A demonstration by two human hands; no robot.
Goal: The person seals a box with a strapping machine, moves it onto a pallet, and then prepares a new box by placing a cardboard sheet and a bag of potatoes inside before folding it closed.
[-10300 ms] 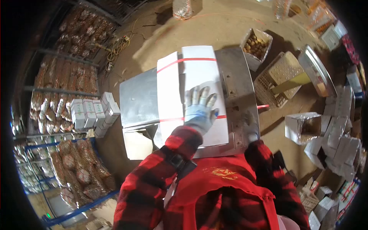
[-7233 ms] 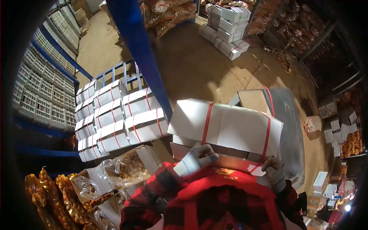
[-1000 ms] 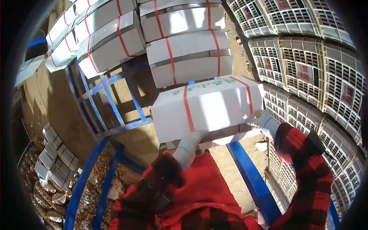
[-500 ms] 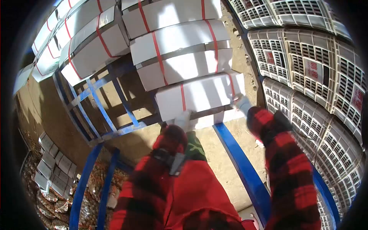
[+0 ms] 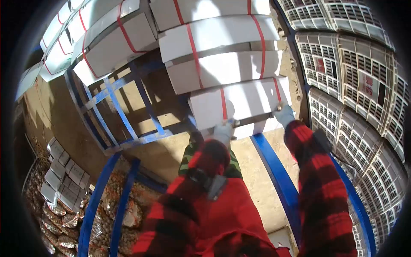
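Note:
A white carton point(image 5: 246, 100) with two red straps lies in front of me at the near end of a row of similar cartons. My left hand point(image 5: 223, 130), in a pale glove, is closed at the near end of its left red strap point(image 5: 224, 105). My right hand point(image 5: 284, 115), also gloved, is closed at the right red strap point(image 5: 277, 90) by the carton's near right corner. The fingers' undersides are hidden. Just behind this carton stands another strapped white carton point(image 5: 227, 66).
Blue metal frame bars point(image 5: 274, 167) run beside my legs, and a blue rack point(image 5: 115, 103) stands on the left. White plastic crates point(image 5: 364, 81) are stacked along the right. More strapped cartons point(image 5: 120, 38) sit back left. Small boxes point(image 5: 64, 171) and filled bags point(image 5: 55, 222) lie lower left.
My view has shifted left, so the cartons appear farther right. My left hand has come up to the left strap; the right hand stays at the right strap.

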